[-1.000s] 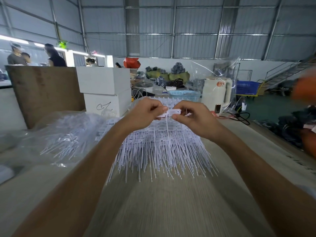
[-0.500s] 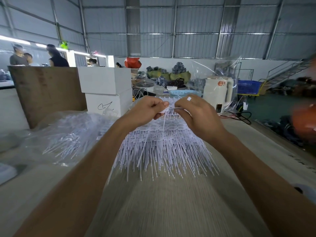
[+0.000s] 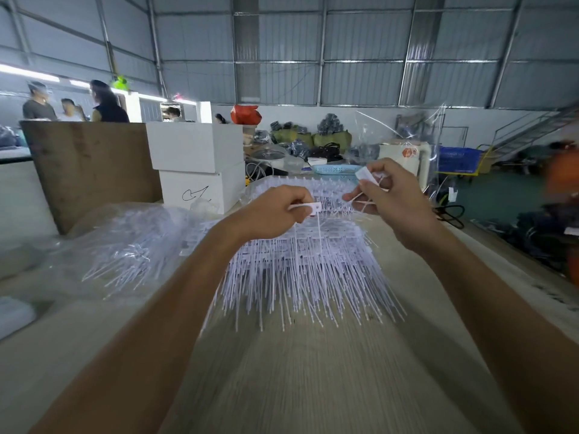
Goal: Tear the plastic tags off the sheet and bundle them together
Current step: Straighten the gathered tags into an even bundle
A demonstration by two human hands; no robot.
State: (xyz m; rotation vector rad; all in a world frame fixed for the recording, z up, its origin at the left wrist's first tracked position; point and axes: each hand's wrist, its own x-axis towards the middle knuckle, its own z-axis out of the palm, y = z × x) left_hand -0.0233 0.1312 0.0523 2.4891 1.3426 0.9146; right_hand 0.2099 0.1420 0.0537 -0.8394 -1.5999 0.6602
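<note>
A: We have the left hand (image 3: 275, 211) just above centre of the frame, fingers curled and pinching a flat white plastic tag with a small hole (image 3: 308, 208); its thin tail hangs straight down from it. Whether that tag is fully free of the sheet we cannot tell.

B: And our right hand (image 3: 388, 195), up and to the right of centre, is closed around a few loose white tags (image 3: 365, 176), their tails crossing under the fingers. The big stack of white plastic tag sheets with long thin tails (image 3: 300, 264) lies on the pale wooden tabletop (image 3: 313, 371) at mid-frame, beneath both hands.

A: What worries us?

B: The crossed tails. If we push the new tag in at an angle, we judge the tails will tangle and the bundle will sit ragged.

A: Also the hold itself. The tags look slick and springy; loosening the right fingers to accept another could let the few we have fan out or drop into the pile, where they would be hard to pick out.

B: And a sharp sideways yank by the left hand might snap a tail or drag the sheet towards the crinkled clear plastic bag of tags (image 3: 125, 245) at centre left.
</note>
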